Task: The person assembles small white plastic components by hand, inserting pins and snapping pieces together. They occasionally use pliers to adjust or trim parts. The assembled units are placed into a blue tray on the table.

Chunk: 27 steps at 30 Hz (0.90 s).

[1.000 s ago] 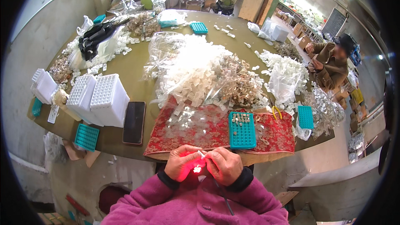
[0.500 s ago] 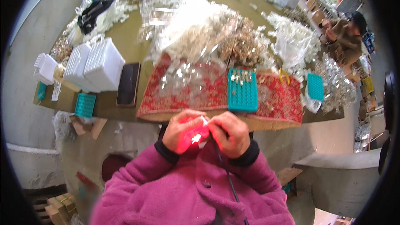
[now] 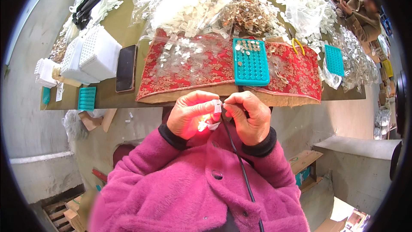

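Shows pinkish purple on coat (image 3: 184, 180), black on cuffs (image 3: 174, 138) and cable (image 3: 240, 159). Glows reddish on left hand (image 3: 189, 114); white on small piece (image 3: 217, 106). Scatters pale gold flowers over red cloth (image 3: 214, 75). Shows teal on tray (image 3: 251, 77), white on stacked boxes (image 3: 101, 53), brownish gold on heap of bits (image 3: 246, 13), yellow on pliers (image 3: 298, 46), olive on table (image 3: 124, 25).

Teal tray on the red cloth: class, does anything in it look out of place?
Yes, mildly: one small piece sits alone near the left side of the teal tray, apart from the other pieces grouped at its far end. Whether that is a mistake, I cannot tell.
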Available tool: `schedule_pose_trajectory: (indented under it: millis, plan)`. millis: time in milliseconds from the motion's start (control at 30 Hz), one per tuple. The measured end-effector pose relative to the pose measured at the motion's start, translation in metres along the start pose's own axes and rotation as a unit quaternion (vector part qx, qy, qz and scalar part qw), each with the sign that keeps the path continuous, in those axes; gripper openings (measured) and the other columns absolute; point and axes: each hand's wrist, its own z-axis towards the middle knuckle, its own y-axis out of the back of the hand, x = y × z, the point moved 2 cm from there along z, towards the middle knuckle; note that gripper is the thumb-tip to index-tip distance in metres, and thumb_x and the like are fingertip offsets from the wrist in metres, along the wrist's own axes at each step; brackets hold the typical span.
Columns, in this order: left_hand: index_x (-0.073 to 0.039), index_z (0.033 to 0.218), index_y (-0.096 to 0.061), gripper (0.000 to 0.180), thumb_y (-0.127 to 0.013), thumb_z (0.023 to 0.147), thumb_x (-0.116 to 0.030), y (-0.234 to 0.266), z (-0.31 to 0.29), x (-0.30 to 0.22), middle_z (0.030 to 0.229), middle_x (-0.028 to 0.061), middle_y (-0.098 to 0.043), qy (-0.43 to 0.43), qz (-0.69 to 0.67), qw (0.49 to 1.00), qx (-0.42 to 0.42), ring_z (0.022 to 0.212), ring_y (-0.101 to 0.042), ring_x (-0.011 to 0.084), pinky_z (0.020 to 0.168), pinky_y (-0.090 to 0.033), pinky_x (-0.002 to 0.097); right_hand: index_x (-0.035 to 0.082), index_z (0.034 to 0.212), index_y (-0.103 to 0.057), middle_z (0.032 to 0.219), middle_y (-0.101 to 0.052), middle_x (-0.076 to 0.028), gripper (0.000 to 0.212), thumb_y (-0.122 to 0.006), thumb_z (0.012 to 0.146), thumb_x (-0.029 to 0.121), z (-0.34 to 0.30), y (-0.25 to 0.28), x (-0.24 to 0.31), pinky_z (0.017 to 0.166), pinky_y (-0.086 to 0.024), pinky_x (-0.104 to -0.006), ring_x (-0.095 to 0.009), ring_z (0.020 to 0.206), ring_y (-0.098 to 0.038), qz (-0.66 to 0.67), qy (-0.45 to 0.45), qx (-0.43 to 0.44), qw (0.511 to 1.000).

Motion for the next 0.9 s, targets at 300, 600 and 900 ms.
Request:
schedule_pose_trajectory:
  millis: [300, 600, 900]
  plan:
    - [0.002, 0.117, -0.072, 0.021, -0.07, 0.097, 0.002, 0.0, 0.006, 0.003, 0.099, 0.0156, -0.073, 0.013, 0.042, 0.999, 0.018, 0.085, -0.071, 0.0231, 0.076, -0.059, 0.0358, 0.002, 0.098, -0.066, 0.088, -0.065, -0.013, 0.011, -0.072, 0.09, -0.002, -0.003, 0.005, 0.005, 0.069, -0.055, -0.0386, -0.033, 0.078, -0.068, -0.088, 0.017, 0.03, 0.996]
    - [0.002, 0.118, -0.071, 0.02, -0.069, 0.098, -0.001, 0.015, -0.004, -0.001, 0.091, 0.0151, -0.071, 0.004, -0.009, 0.999, 0.05, 0.078, -0.069, 0.023, 0.072, -0.057, 0.0343, 0.001, 0.098, -0.064, 0.084, -0.063, -0.01, 0.01, -0.068, 0.092, -0.006, 0.001, -0.013, 0.003, 0.064, -0.052, -0.0318, -0.02, 0.069, -0.064, -0.068, 0.005, 0.072, 0.995]
    - [0.002, 0.116, -0.072, 0.019, -0.07, 0.097, -0.002, 0.015, -0.001, -0.004, 0.098, 0.0136, -0.075, 0.005, 0.044, 0.998, 0.044, 0.082, -0.072, 0.0208, 0.075, -0.06, 0.034, 0.003, 0.097, -0.064, 0.087, -0.065, -0.012, 0.011, -0.07, 0.09, -0.003, 0.001, -0.018, 0.005, 0.068, -0.056, -0.0394, -0.031, 0.078, -0.068, -0.105, 0.077, 0.061, 0.99]
